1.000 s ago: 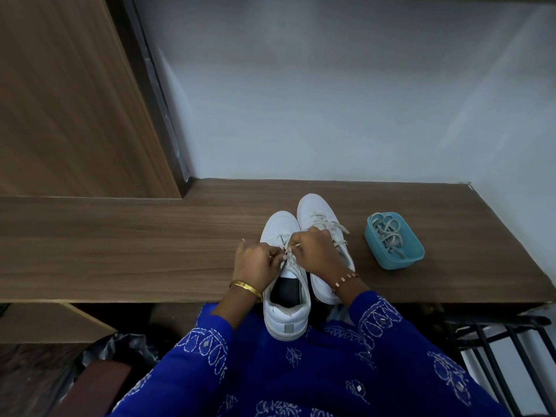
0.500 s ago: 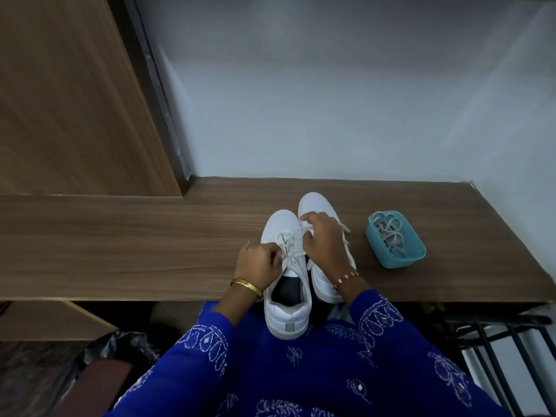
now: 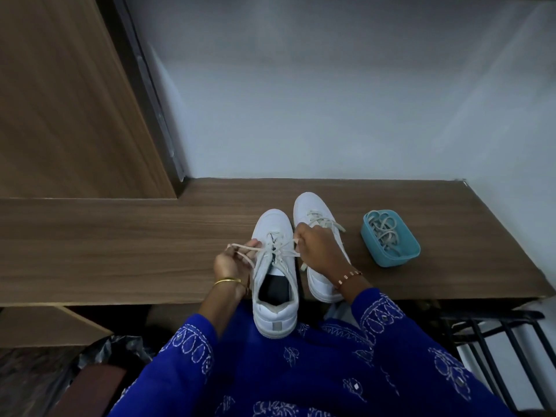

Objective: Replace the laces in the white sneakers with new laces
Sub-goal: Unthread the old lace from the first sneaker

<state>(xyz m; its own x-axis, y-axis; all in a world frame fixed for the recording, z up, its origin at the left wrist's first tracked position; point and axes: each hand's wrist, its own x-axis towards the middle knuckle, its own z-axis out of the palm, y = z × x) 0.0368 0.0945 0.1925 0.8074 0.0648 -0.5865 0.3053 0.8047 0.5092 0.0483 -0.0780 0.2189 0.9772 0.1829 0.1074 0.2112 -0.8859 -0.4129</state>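
Note:
Two white sneakers stand side by side on the wooden bench [image 3: 120, 245]. The left sneaker [image 3: 272, 284] hangs its heel over the front edge; its cream lace [image 3: 282, 251] is spread out to both sides. My left hand [image 3: 231, 263] pinches one lace end left of the shoe. My right hand [image 3: 319, 251] grips the other lace end and covers much of the right sneaker [image 3: 313, 212], which is laced with a cream lace. A blue tub [image 3: 394, 257] at the right holds a bundle of laces [image 3: 383, 233].
A wooden cabinet side [image 3: 66, 100] rises at the back left and a pale wall [image 3: 331, 85] stands behind the bench. A black metal rack [image 3: 496, 335] sits below at the right. A dark plastic bag [image 3: 114, 350] lies at the lower left.
My hands have moved apart from the middle of the left sneaker, drawing its lace ends outward. The left hand went left, the right hand rose over the right sneaker.

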